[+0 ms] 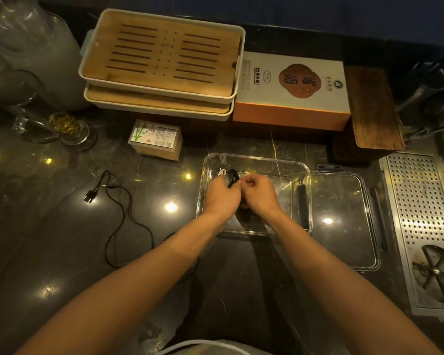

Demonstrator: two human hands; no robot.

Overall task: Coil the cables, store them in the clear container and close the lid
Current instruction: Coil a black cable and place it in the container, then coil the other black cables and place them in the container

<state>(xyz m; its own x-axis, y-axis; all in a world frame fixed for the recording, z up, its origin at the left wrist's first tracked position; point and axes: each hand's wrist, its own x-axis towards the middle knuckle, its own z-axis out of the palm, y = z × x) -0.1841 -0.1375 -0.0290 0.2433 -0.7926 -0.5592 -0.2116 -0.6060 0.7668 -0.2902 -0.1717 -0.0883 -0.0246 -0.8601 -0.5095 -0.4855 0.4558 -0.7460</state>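
**Head camera: two hands over a clear container with a coiled cable**

Head view looks down on a dark, glossy marble tabletop (61,226) dotted with light reflections. Near the middle sits a clear plastic container (306,201), rectangular, with rounded corners and no lid on it. Both bare hands meet above its far-left part. The left hand (222,193) has its fingers curled around a small coiled black cable (233,176), and a loop of white cable (222,172) shows just beside it at the fingertips. The right hand (259,192) touches the left, its fingers pinched narrow at the coil; what exactly they grip is hidden. Whether the coil rests on the container's floor or is held above it cannot be told.

A clear lid (344,219) lies flat on the tabletop, touching the container's right side. A dark, slim bar-shaped object (303,203) stands along the container's right wall.

To the left, well apart from the container, a loose black cable (120,213) sprawls uncoiled on the tabletop, its twin plugs at the far-left end.

Behind the container are a small bamboo-print box (155,139), two stacked bamboo tea trays (162,60), an orange-and-white box (292,90) and a dark wooden board (372,106). A perforated metal drain panel (420,213) runs along the right edge. Glassware (69,128) stands at far left.
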